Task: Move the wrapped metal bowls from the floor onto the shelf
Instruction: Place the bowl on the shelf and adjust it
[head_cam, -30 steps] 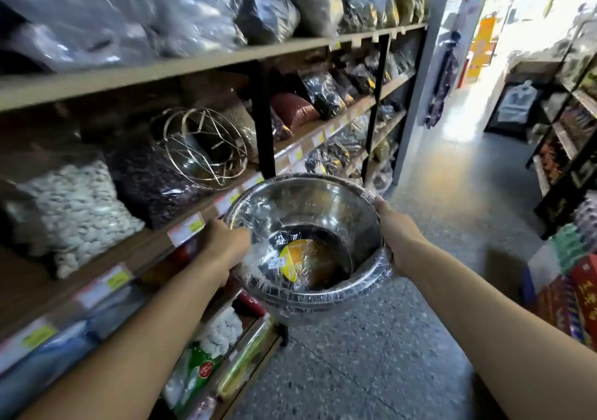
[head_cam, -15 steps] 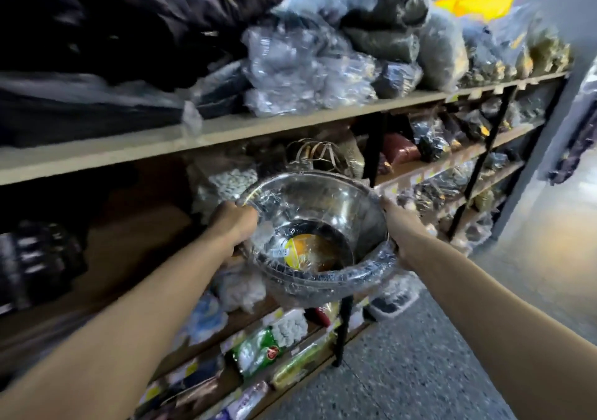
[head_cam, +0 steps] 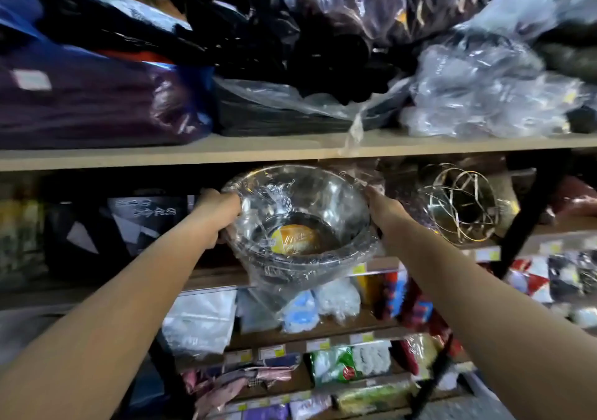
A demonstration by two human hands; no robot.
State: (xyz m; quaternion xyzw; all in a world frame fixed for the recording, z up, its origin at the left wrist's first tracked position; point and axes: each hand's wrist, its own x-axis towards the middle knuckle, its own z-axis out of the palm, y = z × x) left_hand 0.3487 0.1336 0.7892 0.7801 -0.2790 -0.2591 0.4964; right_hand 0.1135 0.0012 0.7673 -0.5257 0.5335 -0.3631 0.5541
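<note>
I hold the wrapped metal bowls [head_cam: 300, 225] by opposite rims, left hand [head_cam: 217, 215] and right hand [head_cam: 386, 214] with fingers clamped on, tilted toward me to clear the upper board, at the shelf [head_cam: 206, 279] opening beside the wire basket [head_cam: 458, 208].

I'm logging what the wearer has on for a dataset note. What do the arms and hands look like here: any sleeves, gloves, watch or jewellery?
Both forearms are bare up to the frame edge: no sleeves show. The left hand and right hand are ungloved. No watch, bracelet or ring is visible, though the fingers are partly hidden.
</note>
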